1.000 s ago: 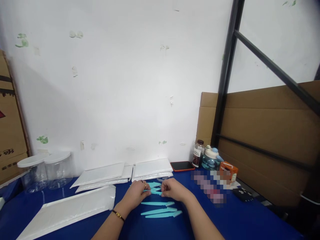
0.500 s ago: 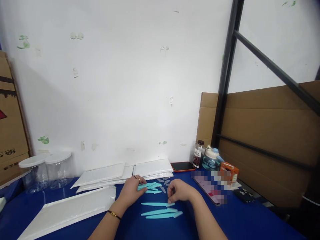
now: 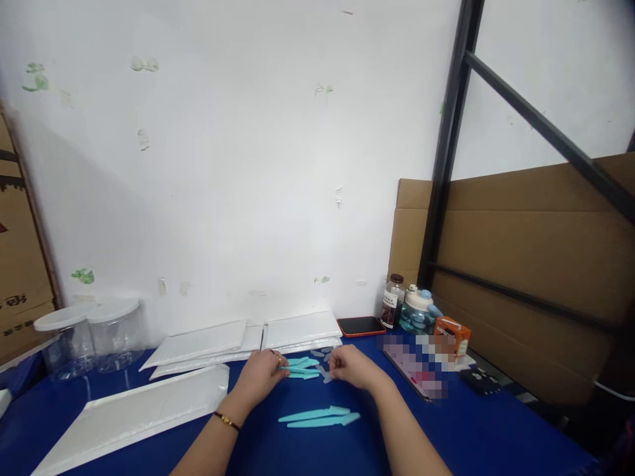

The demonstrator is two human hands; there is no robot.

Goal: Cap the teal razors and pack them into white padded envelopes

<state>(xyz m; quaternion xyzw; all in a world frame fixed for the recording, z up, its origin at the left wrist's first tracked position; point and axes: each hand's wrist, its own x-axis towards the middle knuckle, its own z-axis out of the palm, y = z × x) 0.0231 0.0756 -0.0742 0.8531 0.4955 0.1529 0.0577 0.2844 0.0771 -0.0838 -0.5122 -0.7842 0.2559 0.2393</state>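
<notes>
Both hands rest on a blue table (image 3: 471, 443). My left hand (image 3: 260, 377), with a ring and a wrist bracelet, pinches one end of a thin turquoise plastic knife (image 3: 302, 373) from a small pile. My right hand (image 3: 352, 367) is closed in a pinch near the other end, by a small clear plastic piece (image 3: 325, 375); what it grips is too small to name. Two more turquoise knives (image 3: 320, 416) lie side by side nearer to me. A few clear pieces (image 3: 317, 353) lie behind the pile.
White padded envelopes lie in stacks (image 3: 302, 329) at the back and one long envelope (image 3: 133, 413) at left. Two clear lidded jars (image 3: 89, 337) stand far left. A phone (image 3: 361, 326), a bottle (image 3: 393, 301), a blue jug (image 3: 417, 309) and an orange box (image 3: 451, 337) sit right, before cardboard (image 3: 536, 264).
One of the three knives lying near me has gone; two remain. My right hand moved up from them to the pile, where both hands now meet on a knife.
</notes>
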